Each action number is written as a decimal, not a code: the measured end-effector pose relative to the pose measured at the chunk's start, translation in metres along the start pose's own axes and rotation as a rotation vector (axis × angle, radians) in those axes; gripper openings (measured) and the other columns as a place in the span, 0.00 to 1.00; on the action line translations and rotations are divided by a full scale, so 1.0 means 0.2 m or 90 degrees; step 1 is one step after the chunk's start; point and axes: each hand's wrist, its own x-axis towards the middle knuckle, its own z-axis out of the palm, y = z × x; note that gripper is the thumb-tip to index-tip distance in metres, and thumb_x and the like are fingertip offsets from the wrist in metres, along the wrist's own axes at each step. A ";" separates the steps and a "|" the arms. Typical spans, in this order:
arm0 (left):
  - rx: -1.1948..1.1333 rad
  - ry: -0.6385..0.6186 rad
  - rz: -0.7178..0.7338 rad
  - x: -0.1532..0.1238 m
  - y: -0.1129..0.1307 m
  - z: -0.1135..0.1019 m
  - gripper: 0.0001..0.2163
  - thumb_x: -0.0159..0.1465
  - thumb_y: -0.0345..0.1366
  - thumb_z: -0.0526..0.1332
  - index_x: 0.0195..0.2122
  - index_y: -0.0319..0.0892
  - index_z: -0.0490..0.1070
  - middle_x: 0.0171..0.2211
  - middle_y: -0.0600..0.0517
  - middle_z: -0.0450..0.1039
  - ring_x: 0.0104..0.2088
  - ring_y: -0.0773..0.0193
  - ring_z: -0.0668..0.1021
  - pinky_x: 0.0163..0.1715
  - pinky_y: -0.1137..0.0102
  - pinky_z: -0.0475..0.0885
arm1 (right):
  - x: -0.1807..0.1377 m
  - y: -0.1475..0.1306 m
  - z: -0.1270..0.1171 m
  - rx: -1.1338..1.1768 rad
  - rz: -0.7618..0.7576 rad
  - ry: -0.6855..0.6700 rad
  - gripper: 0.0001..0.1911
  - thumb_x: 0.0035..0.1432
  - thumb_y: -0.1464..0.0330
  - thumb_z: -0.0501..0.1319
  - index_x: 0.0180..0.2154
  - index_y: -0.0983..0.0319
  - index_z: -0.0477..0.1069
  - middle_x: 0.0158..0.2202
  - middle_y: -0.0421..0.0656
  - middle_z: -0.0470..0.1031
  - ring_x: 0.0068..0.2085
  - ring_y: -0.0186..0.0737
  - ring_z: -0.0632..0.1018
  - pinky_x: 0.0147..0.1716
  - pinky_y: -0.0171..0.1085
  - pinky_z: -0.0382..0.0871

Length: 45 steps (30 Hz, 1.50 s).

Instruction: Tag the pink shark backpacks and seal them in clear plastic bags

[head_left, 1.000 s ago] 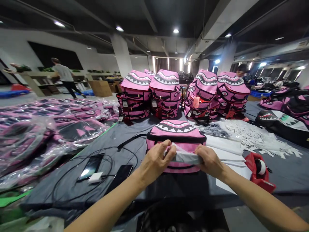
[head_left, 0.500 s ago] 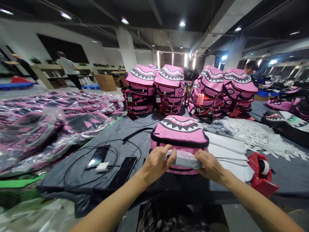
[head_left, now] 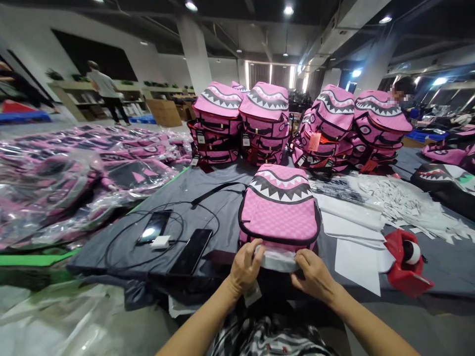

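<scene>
A pink backpack (head_left: 280, 210) with a shark-teeth print lies on the dark grey table (head_left: 218, 222) right in front of me. At its near edge a wad of white stuffing paper (head_left: 277, 259) pokes out. My left hand (head_left: 247, 264) grips the left end of that paper, fingers curled over it. My right hand (head_left: 313, 274) pinches the paper's right end. A small tag hangs below my left hand at the table's edge.
Stacks of pink backpacks (head_left: 267, 123) stand at the back. Bagged backpacks (head_left: 74, 168) cover the left table. Two phones (head_left: 191, 251) with cables lie left of me. White paper sheets (head_left: 356, 252) and a red tape dispenser (head_left: 408, 262) sit to the right. A person (head_left: 104, 91) walks far left.
The backpack has slid toward me to the table's near edge, and both hands have come closer to my body while still holding the paper.
</scene>
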 end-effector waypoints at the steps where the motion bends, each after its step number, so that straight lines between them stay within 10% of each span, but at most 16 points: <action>1: -0.027 -0.006 -0.003 -0.08 0.01 0.02 0.12 0.66 0.20 0.53 0.47 0.38 0.66 0.41 0.41 0.74 0.40 0.59 0.80 0.37 0.66 0.79 | -0.03 0.01 0.00 0.038 0.006 -0.051 0.11 0.59 0.70 0.57 0.45 0.61 0.64 0.38 0.48 0.70 0.38 0.45 0.74 0.35 0.41 0.75; 7: -0.167 -0.138 -0.047 -0.31 0.05 -0.04 0.17 0.66 0.35 0.61 0.55 0.38 0.62 0.48 0.38 0.73 0.49 0.53 0.79 0.46 0.60 0.80 | -0.04 0.04 -0.02 0.067 0.116 -0.241 0.19 0.67 0.72 0.55 0.58 0.59 0.63 0.39 0.43 0.71 0.34 0.37 0.77 0.34 0.34 0.73; 12: -0.155 -0.228 -0.073 -0.24 0.03 -0.05 0.13 0.69 0.29 0.56 0.54 0.40 0.67 0.45 0.44 0.73 0.42 0.60 0.80 0.42 0.68 0.79 | 0.02 0.01 0.02 -0.083 0.126 -0.347 0.03 0.64 0.72 0.62 0.41 0.60 0.70 0.34 0.41 0.70 0.33 0.38 0.77 0.31 0.33 0.69; 19: -0.193 -0.408 -0.193 -0.13 0.04 -0.07 0.05 0.67 0.31 0.61 0.43 0.41 0.70 0.41 0.49 0.71 0.36 0.62 0.77 0.35 0.67 0.76 | -0.02 -0.01 -0.03 -0.022 0.038 -0.185 0.05 0.68 0.73 0.56 0.38 0.62 0.70 0.41 0.46 0.74 0.38 0.38 0.76 0.36 0.34 0.70; 22: -0.234 -0.372 -0.066 -0.09 0.00 -0.07 0.03 0.68 0.29 0.58 0.41 0.41 0.70 0.45 0.47 0.74 0.42 0.59 0.76 0.42 0.63 0.75 | -0.02 0.03 -0.05 -0.008 -0.102 -0.155 0.08 0.70 0.74 0.53 0.41 0.62 0.70 0.46 0.48 0.77 0.46 0.42 0.75 0.43 0.40 0.69; 27: -0.434 -0.396 0.254 0.03 -0.14 -0.03 0.09 0.70 0.24 0.51 0.39 0.41 0.69 0.41 0.49 0.77 0.43 0.63 0.75 0.46 0.68 0.69 | 0.10 0.09 -0.06 -0.007 -0.121 -0.364 0.08 0.71 0.71 0.53 0.39 0.63 0.70 0.32 0.41 0.74 0.32 0.36 0.72 0.28 0.35 0.60; 34: -0.339 -0.552 0.317 0.12 -0.20 0.00 0.04 0.73 0.33 0.54 0.44 0.40 0.67 0.33 0.53 0.73 0.32 0.63 0.73 0.34 0.68 0.65 | 0.26 0.10 -0.16 -0.001 -0.151 -0.511 0.05 0.67 0.67 0.61 0.37 0.60 0.72 0.36 0.39 0.72 0.30 0.34 0.69 0.23 0.36 0.50; 41: -0.419 -0.515 0.443 0.19 -0.22 0.00 0.07 0.73 0.30 0.53 0.37 0.43 0.69 0.39 0.51 0.74 0.41 0.62 0.73 0.44 0.67 0.67 | 0.31 0.11 -0.14 -0.022 -0.199 -0.587 0.03 0.65 0.69 0.64 0.40 0.60 0.72 0.34 0.37 0.71 0.26 0.33 0.67 0.22 0.37 0.46; 45: -0.394 -0.440 0.533 0.21 -0.25 -0.01 0.08 0.71 0.27 0.52 0.36 0.42 0.68 0.30 0.52 0.71 0.29 0.63 0.71 0.34 0.67 0.67 | 0.28 0.11 -0.15 -0.062 -0.212 -0.543 0.03 0.67 0.67 0.61 0.40 0.60 0.71 0.35 0.38 0.71 0.26 0.32 0.66 0.21 0.37 0.46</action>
